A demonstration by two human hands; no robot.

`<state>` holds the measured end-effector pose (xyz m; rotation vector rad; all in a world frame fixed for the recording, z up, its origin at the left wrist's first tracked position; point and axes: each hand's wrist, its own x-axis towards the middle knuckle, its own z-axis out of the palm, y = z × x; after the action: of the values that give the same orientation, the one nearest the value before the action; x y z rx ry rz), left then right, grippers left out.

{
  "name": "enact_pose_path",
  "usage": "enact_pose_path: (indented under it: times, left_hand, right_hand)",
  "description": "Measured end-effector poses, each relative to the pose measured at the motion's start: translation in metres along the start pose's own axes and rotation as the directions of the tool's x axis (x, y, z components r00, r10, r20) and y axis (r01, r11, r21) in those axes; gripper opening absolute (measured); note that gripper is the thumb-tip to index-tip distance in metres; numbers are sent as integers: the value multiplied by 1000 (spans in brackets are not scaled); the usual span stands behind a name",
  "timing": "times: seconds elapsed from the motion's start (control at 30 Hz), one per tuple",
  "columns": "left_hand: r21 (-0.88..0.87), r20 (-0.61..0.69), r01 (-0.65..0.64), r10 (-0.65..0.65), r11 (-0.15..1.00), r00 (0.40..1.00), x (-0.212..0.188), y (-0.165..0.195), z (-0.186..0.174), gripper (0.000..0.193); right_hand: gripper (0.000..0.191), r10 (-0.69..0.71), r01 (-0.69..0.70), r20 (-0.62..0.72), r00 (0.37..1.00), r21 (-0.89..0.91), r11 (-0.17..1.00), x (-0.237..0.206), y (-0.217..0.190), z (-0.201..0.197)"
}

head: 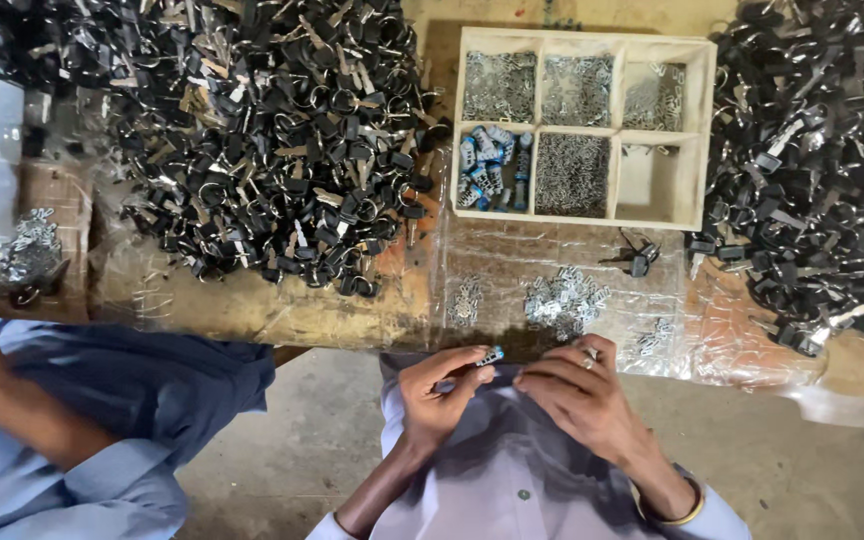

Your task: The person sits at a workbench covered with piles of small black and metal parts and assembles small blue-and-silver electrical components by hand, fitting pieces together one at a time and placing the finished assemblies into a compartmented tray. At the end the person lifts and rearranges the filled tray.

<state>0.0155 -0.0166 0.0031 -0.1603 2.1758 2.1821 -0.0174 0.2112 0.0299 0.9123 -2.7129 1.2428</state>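
Low in the middle of the frame, the left hand (440, 390) pinches a small blue-and-silver piece (491, 355) in its fingertips. The right hand (577, 390) is curled beside it; I cannot tell if it holds anything.

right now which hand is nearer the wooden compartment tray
Right. The right hand sits directly below the wooden compartment tray; the left hand, pinching a small metal part, is lower left.
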Motion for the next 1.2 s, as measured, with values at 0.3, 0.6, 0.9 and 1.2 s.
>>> enact_pose_path:
  times: [0.3, 0.6, 0.9, 1.2]
  left_hand:
    - [-55, 40, -15, 17, 998, 999, 3, -14, 23, 27]
    - [36, 60, -136, 134, 990, 989, 4, -18, 22, 26]
    - [357, 82, -410, 409, 839, 909, 7, -9, 19, 26]
    - [-32, 38, 6, -5, 999, 999, 3, -10, 11, 24]
  right_hand:
    - [23, 282, -247, -269, 921, 159, 956, 6, -7, 0]
    - [21, 516, -434, -246, 820, 320, 842, 13, -19, 11]
    - [27, 355, -357, -38, 934, -84, 930, 13, -18, -2]
    - [34, 68, -112, -136, 988, -343, 933, 0, -6, -9]
